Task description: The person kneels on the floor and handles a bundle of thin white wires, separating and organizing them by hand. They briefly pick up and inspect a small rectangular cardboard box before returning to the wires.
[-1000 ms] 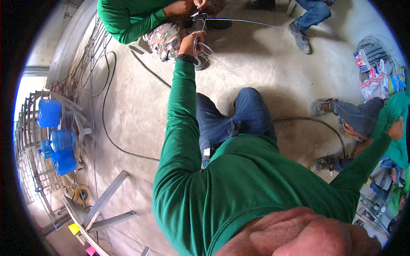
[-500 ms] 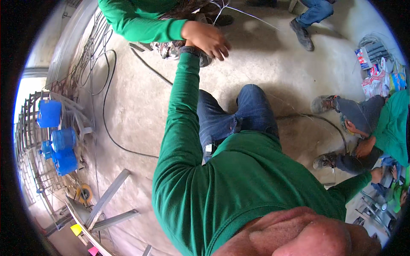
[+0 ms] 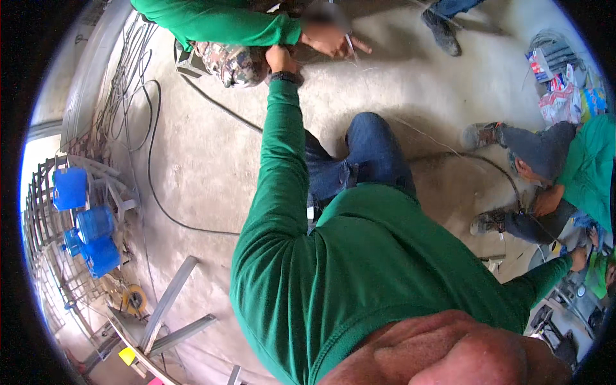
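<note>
Flanking wide floor (image 3: 436, 96), outstretched hands (image 3: 280, 59)

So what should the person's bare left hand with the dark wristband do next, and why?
Probably ease that bare left hand back a little. It sits right by the co-worker's long, bright green fabric sleeve, and the co-worker's bare hand reaches out close beside it, so they might bump.
</note>
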Demonstrator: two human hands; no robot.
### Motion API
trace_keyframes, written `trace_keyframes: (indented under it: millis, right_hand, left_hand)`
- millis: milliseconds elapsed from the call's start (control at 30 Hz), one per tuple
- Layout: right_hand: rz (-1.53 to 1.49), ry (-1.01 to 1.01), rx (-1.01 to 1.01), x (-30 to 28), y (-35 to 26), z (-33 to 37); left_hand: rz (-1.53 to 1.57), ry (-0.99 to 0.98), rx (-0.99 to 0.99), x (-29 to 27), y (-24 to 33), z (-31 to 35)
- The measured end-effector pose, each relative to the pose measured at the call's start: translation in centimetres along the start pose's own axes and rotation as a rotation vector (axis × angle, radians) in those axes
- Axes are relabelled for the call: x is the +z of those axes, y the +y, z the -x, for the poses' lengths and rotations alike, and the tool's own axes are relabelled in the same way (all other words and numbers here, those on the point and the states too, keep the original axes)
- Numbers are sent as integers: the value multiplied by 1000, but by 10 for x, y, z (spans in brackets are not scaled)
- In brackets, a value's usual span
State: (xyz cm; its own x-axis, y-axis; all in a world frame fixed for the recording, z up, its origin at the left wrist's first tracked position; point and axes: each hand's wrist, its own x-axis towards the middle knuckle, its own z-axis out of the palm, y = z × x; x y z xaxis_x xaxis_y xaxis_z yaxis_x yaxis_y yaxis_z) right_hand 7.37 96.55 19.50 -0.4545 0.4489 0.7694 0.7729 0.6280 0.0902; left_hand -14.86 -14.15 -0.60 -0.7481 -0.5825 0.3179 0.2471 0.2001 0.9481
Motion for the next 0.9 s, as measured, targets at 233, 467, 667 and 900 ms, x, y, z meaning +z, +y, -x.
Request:
trace_keyframes:
  millis: [233,467,667,900]
  right_hand:
    - [108,-396,-700,59,-24,65]
    - [-1071,-662,-485,50,-167,140]
    - [-1537,-941,24,0,-155,159]
    - [-1515,-1135,370,5,-144,136]
  left_hand:
    - [53,-312,-739,-27,-37,123]
    - [-832,-831,-572,20,-157,222]
    - [-620,-935,-336,52,-192,264]
    - [-937,-986,-84,132,-154,304]
